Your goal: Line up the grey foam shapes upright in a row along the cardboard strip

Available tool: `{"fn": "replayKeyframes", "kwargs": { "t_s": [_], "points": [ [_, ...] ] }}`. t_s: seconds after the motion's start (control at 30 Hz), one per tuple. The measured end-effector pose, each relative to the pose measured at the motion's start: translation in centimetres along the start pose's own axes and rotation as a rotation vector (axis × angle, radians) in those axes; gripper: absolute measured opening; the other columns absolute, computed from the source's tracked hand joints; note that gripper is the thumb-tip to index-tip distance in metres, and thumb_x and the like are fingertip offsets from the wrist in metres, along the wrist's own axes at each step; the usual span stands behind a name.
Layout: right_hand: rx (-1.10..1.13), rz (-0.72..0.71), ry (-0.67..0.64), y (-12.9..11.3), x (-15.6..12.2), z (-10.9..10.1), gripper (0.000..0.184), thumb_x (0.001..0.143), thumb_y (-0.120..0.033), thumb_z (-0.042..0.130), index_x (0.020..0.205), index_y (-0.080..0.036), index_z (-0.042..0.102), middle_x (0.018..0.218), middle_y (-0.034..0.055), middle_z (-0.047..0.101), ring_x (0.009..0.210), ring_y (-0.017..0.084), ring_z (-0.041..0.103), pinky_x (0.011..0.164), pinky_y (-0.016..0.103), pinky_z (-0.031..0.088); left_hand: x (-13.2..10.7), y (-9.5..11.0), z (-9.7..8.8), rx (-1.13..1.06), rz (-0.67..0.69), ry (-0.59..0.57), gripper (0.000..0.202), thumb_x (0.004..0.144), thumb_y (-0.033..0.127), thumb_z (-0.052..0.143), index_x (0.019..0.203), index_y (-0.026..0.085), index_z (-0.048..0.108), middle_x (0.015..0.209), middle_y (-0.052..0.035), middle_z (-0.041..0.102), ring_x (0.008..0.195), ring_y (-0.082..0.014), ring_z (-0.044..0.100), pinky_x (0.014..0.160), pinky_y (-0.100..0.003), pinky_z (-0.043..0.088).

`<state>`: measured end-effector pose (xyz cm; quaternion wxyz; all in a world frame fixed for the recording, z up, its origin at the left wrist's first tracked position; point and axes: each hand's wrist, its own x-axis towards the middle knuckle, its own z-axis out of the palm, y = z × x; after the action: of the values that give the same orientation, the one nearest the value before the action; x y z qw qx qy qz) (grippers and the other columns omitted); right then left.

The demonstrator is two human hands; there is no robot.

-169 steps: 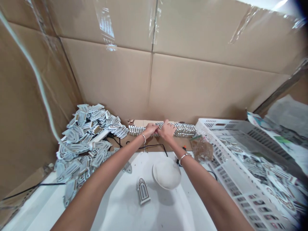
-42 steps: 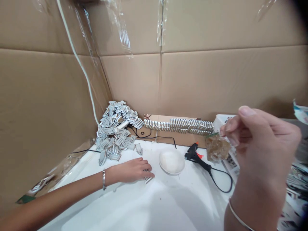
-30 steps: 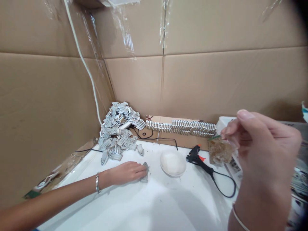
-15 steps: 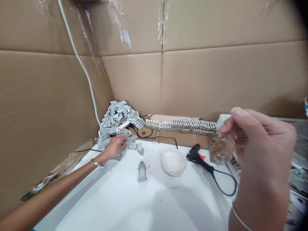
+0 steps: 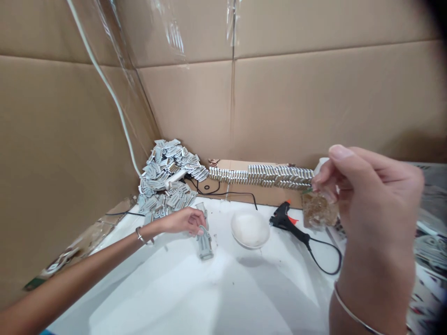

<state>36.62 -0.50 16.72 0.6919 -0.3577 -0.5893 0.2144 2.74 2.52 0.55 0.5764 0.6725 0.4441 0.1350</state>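
Observation:
My left hand (image 5: pixel 186 220) reaches in from the left, its fingers closed on the top end of a grey lantern-shaped plastic piece (image 5: pixel 205 246) low over the white table. Another grey piece (image 5: pixel 202 210) lies just behind those fingers, partly covered. My right hand (image 5: pixel 373 195) is raised close to the camera on the right, thumb and fingers pinched together. What it pinches, if anything, is too small to make out. A heap of similar grey pieces (image 5: pixel 167 172) fills the back left corner.
A white bowl (image 5: pixel 250 229) stands mid-table. Right of it lies a black glue gun (image 5: pixel 288 223) with its cable. Stacked pieces (image 5: pixel 261 177) line the back on cardboard (image 5: pixel 237 199). A clear bag of brownish material (image 5: pixel 318 211) sits behind my right hand. Cardboard walls (image 5: pixel 314 102) enclose the table.
My left hand has moved right and nearer, from the edge of the heap to the lantern-shaped piece on the table. My right hand keeps its pinch. The view has tilted slightly down.

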Motion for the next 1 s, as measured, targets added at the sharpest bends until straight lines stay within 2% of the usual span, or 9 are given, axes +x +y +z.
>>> {"fn": "replayKeyframes", "kwargs": {
  "t_s": [0.17, 0.33, 0.43, 0.53, 0.73, 0.9, 1.0],
  "points": [
    [0.003, -0.002, -0.018, 0.0, 0.0, 0.3, 0.029, 0.087, -0.02, 0.064, 0.058, -0.019, 0.067, 0.053, -0.0003, 0.058, 0.043, 0.01, 0.042, 0.042, 0.028, 0.028, 0.5, -0.4, 0.1, -0.019, -0.014, 0.009, 0.041, 0.072, 0.045, 0.082, 0.094, 0.013, 0.071, 0.07, -0.0023, 0.067, 0.062, -0.0121, 0.059, 0.061, -0.022, 0.048],
    [-0.004, -0.003, -0.025, 0.1, 0.1, 0.4, 0.03, 0.087, -0.019, 0.063, 0.057, -0.018, 0.067, 0.053, -0.0006, 0.058, 0.042, 0.009, 0.043, 0.042, 0.027, 0.028, 0.4, 0.0, 0.5, -0.031, 0.003, -0.008, 0.041, 0.075, 0.047, 0.08, 0.097, 0.013, 0.073, 0.079, -0.0049, 0.069, 0.065, -0.0123, 0.06, 0.062, -0.023, 0.048],
    [-0.005, -0.005, -0.019, 0.2, 0.1, 0.3, 0.03, 0.087, -0.02, 0.063, 0.057, -0.017, 0.066, 0.052, -0.0014, 0.057, 0.04, 0.008, 0.042, 0.04, 0.026, 0.028, 0.5, -0.1, 0.8, -0.03, -0.004, -0.018, 0.042, 0.074, 0.048, 0.079, 0.097, 0.013, 0.073, 0.077, -0.0042, 0.069, 0.063, -0.0122, 0.058, 0.062, -0.023, 0.047],
    [0.001, -0.007, -0.018, 0.1, 0.1, 0.3, 0.03, 0.087, -0.019, 0.063, 0.058, -0.017, 0.066, 0.051, -0.0021, 0.056, 0.039, 0.007, 0.042, 0.039, 0.025, 0.028, 0.4, -0.1, 1.1, 0.051, -0.005, 0.017, 0.041, 0.076, 0.049, 0.077, 0.097, 0.014, 0.074, 0.075, -0.0034, 0.069, 0.064, -0.0133, 0.058, 0.062, -0.023, 0.046],
    [0.008, 0.013, -0.012, -0.1, 0.1, 0.3, 0.029, 0.087, -0.019, 0.063, 0.057, -0.017, 0.067, 0.052, -0.0018, 0.057, 0.039, 0.008, 0.041, 0.038, 0.026, 0.028, 0.1, -0.1, 1.5, 0.332, 0.118, 0.141, 0.034, 0.08, 0.048, 0.072, 0.094, 0.017, 0.077, 0.089, -0.0065, 0.069, 0.077, -0.0162, 0.059, 0.066, -0.022, 0.043],
    [0.012, 0.007, -0.009, 0.0, 0.1, 0.4, 0.03, 0.087, -0.019, 0.063, 0.057, -0.017, 0.066, 0.052, -0.0015, 0.057, 0.039, 0.008, 0.041, 0.038, 0.026, 0.028, -0.1, -0.2, 1.7, 0.388, 0.124, 0.149, 0.035, 0.082, 0.048, 0.07, 0.098, 0.017, 0.075, 0.094, -0.0072, 0.069, 0.081, -0.0174, 0.061, 0.071, -0.023, 0.044],
    [0.018, 0.009, -0.011, -0.1, 0.0, 0.3, 0.029, 0.087, -0.019, 0.063, 0.058, -0.017, 0.066, 0.053, -0.0014, 0.057, 0.039, 0.008, 0.041, 0.038, 0.027, 0.027, -0.1, 0.3, 0.9, 0.418, 0.167, 0.197, 0.034, 0.09, 0.048, 0.062, 0.103, 0.018, 0.072, 0.102, -0.0081, 0.069, 0.09, -0.0195, 0.063, 0.079, -0.026, 0.047]
  ]
}}
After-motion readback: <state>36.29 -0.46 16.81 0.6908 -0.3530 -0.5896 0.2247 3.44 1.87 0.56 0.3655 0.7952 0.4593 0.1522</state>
